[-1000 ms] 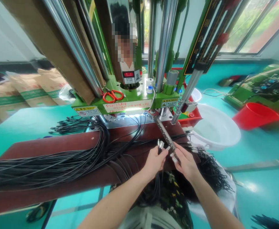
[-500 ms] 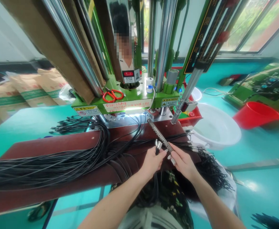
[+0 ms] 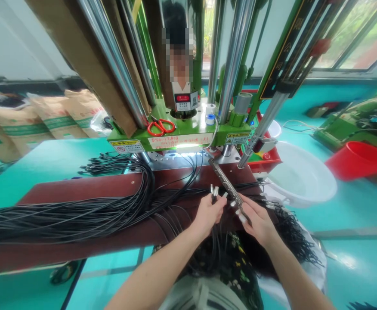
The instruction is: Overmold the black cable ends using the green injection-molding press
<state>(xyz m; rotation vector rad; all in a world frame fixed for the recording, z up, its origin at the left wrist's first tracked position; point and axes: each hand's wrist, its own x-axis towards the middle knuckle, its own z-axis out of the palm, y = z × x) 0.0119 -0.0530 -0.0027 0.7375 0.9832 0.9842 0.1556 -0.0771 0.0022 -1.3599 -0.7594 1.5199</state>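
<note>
My left hand point(image 3: 208, 213) is closed around several black cables whose silver connectors point(image 3: 214, 192) stick up above the fingers; the cables hang down below it. In my right hand point(image 3: 256, 217) is the near end of a long metal bar point(image 3: 227, 185) with slots along it. The bar slants up and away toward the press's lit metal plate point(image 3: 172, 160). Small silver connectors sit at the bar's near end, close to my right fingers. A large bundle of black cables point(image 3: 78, 219) lies across the brown board point(image 3: 111, 189) at the left.
The green press point(image 3: 130, 137) stands ahead, with red-handled scissors point(image 3: 161, 127) on it. At the right are a white basin point(image 3: 301, 176), a red bucket point(image 3: 359, 160) and a heap of black cable ends point(image 3: 295, 237). Paper sacks point(image 3: 30, 125) stand at the back left.
The view has shifted slightly, so the scene sits further right. My right hand is slightly farther from my left, and more connectors show along the bar's near end.
</note>
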